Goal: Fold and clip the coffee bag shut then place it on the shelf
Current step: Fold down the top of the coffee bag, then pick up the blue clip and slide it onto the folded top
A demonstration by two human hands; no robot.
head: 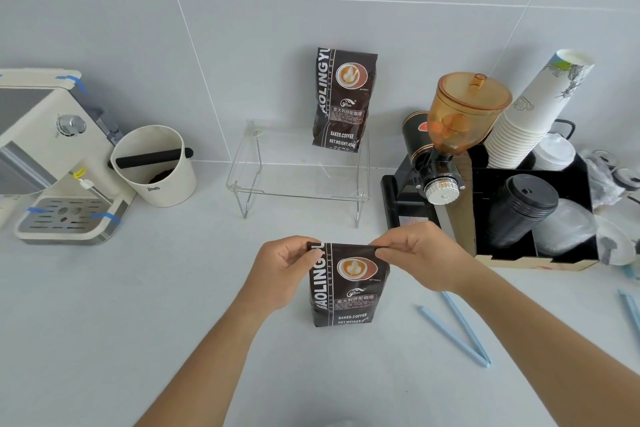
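Illumination is bright, even and diffuse, with no visible source. Shadows on the counter (104, 322) are faint and soft-edged, lying just beside each object. The wall tiles (242, 45) show mild sheen without hard glare. Wide-angle distortion bends the tile seams toward the frame edges. Focus is fairly sharp centrally, slightly soft at the periphery.

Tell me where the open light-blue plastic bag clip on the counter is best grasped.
Probably grip the light-blue plastic bag clip near its joined end, closest to the person, coming from above with the right hand. It lies flat, its two arms splayed apart toward the back, so the hinge end is the single solid part.
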